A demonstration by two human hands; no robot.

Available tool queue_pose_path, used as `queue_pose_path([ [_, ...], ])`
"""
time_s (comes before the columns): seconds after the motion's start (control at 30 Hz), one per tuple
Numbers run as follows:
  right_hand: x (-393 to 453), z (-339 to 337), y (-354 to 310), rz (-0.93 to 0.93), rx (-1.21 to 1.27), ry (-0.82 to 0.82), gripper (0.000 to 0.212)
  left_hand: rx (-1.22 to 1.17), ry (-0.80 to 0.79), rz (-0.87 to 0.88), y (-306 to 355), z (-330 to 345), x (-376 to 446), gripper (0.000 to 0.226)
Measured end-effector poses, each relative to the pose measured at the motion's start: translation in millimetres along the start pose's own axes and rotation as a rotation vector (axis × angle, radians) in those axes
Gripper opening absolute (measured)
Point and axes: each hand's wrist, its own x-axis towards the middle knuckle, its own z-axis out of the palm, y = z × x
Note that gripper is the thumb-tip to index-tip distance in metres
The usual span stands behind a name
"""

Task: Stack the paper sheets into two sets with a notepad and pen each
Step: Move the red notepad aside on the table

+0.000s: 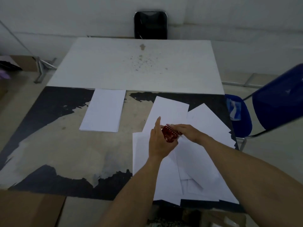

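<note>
A small red spiral notepad point(169, 134) sits over the loose pile of white paper sheets point(193, 161) on the right of the table. My left hand point(158, 141) grips the notepad's near side, forefinger raised. My right hand point(186, 131) lies over its far side, fingers flat, touching it. A neat stack of white sheets point(104, 110) lies squared up at the centre-left of the table, apart from both hands. No pen shows in view.
The worn black table point(54, 115) carries a large white board point(136, 66) across its far half. A blue chair point(268, 108) stands at the right edge, a black chair point(150, 25) behind. Cardboard point(29, 208) lies at the near left.
</note>
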Motion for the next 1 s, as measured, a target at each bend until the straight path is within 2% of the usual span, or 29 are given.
queue_pose_path([
  [0.07,-1.3,-0.9,-20.7,0.011,0.013,-0.023,0.053,-0.043,0.062,0.040,7.6,-10.6,11.7,0.111],
  [0.17,9.5,0.6,-41.3,-0.054,-0.037,0.036,0.026,-0.060,0.102,0.065,13.4,-25.2,26.3,0.110],
  [0.23,19.2,5.3,-54.3,-0.099,-0.057,0.054,0.017,-0.066,0.120,0.048,9.4,-33.3,31.7,0.113],
  [0.37,39.8,19.0,-85.8,-0.144,-0.035,0.061,0.024,-0.022,0.165,-0.042,-15.0,-50.1,36.0,0.122],
  [0.57,85.3,59.8,-137.8,-0.153,-0.042,-0.020,0.034,-0.041,0.249,-0.200,-73.4,-91.4,47.1,0.115],
  [0.8,162.7,145.2,-217.4,-0.179,-0.080,-0.103,0.030,-0.039,0.351,-0.282,-148.0,-178.8,96.8,0.115],
  [1.0,248.0,227.0,-297.2,-0.183,-0.162,-0.054,0.022,0.019,0.457,-0.360,-221.3,-261.4,163.0,0.115],
])
